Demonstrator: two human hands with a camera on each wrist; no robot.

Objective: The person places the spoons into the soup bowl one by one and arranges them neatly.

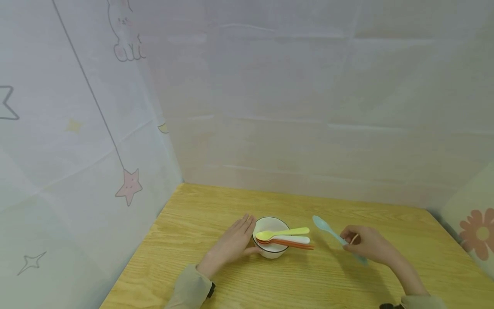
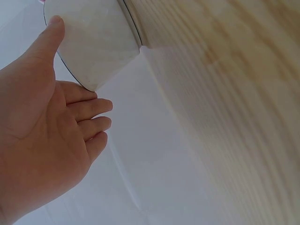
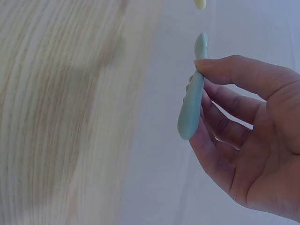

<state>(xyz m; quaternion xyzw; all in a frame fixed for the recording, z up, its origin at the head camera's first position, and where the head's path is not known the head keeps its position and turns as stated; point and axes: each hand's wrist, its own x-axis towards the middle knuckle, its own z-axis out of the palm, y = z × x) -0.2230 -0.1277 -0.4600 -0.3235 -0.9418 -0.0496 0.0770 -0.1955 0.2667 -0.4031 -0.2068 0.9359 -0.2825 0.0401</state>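
Observation:
A white bowl (image 1: pixel 270 254) with a dark rim stands on the table, its rim also seen from the side in the left wrist view. Across it lie a yellow spoon (image 1: pixel 287 232), a white handle (image 1: pixel 299 239) and orange-red cutlery (image 1: pixel 293 244), handles sticking out to the right. My left hand (image 1: pixel 233 243) rests against the bowl's left side with fingers extended; its thumb reaches along the near side. To the right, my right hand (image 1: pixel 368 243) pinches a light blue spoon (image 3: pixel 191 110) between thumb and fingers, above the table. The spoon's bowl end points toward the white bowl.
The wooden table (image 1: pixel 216 283) ends at a pale cloth backdrop (image 1: pixel 289 107) behind it. A printed cloth (image 1: pixel 77 180) hangs on the left, and another with a flower print (image 1: pixel 481 234) stands at the right edge.

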